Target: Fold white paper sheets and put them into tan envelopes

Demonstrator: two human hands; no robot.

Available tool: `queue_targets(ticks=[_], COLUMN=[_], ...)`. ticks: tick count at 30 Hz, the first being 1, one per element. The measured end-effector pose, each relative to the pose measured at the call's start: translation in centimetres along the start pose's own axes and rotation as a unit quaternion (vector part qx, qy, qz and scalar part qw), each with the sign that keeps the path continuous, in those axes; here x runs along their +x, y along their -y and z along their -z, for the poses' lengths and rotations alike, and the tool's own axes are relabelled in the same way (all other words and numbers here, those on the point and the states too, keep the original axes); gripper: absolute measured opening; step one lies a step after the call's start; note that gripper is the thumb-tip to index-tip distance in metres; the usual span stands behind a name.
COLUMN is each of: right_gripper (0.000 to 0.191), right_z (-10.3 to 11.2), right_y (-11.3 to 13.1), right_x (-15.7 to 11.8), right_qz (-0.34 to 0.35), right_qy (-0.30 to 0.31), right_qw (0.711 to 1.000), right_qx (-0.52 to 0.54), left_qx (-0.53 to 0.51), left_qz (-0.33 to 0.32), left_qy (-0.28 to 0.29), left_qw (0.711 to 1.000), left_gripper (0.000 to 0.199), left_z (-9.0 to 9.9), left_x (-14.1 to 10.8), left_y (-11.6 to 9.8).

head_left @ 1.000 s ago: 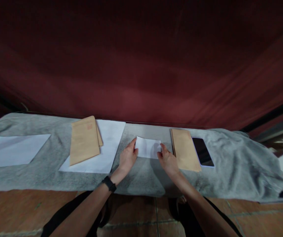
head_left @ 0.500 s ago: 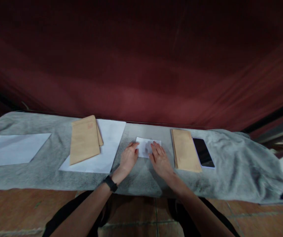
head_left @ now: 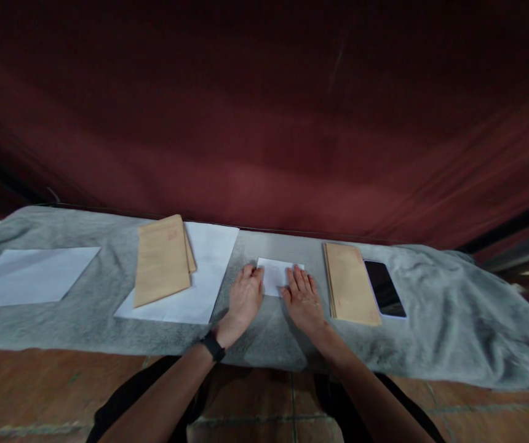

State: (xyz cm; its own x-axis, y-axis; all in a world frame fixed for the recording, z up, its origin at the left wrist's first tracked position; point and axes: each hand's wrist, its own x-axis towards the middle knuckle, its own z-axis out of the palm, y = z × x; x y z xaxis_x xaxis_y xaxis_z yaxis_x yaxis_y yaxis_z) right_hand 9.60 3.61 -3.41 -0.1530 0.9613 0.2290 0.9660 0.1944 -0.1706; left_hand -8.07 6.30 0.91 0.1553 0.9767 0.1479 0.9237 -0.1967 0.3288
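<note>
In the head view a small white piece of paper, seemingly folded, lies flat on grey cloth between my hands. My left hand, with a dark band at its wrist, is at the paper's left edge. Its fingers are bent and close together, and the thumb lies along that edge; the fingertips are partly hidden. My right hand rests palm down on the right part of the paper, fingers stretched out flat.
On the left, brown envelopes lie over a large white sheet; another white sheet lies farther left. More brown envelopes and a phone are on the right. Grey cloth covers the surface before a dark red wall.
My left hand has turned more palm down against the paper's left edge. The fingers of my right hand have straightened and flattened on its right part. The whole view has shifted slightly.
</note>
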Motion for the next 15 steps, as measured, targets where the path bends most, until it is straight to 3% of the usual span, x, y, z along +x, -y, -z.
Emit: queue_targets(ticks=[7, 15], right_gripper=[0.055, 0.054], right_z=[0.1, -0.2], right_y=[0.1, -0.8], right_x=[-0.1, -0.1], right_qz=[0.005, 0.0], right_qy=[0.016, 0.0], right_qw=[1.0, 1.0], right_qx=[-0.019, -0.007], left_qx=[-0.007, 0.044], left_qz=[-0.151, -0.092], left_qy=[0.028, 0.014], left_qw=[0.988, 0.995], left_gripper=[0.051, 0.064], left_z=[-3.0, -4.0], left_x=[-0.4, 0.0], left_y=[-1.6, -0.7])
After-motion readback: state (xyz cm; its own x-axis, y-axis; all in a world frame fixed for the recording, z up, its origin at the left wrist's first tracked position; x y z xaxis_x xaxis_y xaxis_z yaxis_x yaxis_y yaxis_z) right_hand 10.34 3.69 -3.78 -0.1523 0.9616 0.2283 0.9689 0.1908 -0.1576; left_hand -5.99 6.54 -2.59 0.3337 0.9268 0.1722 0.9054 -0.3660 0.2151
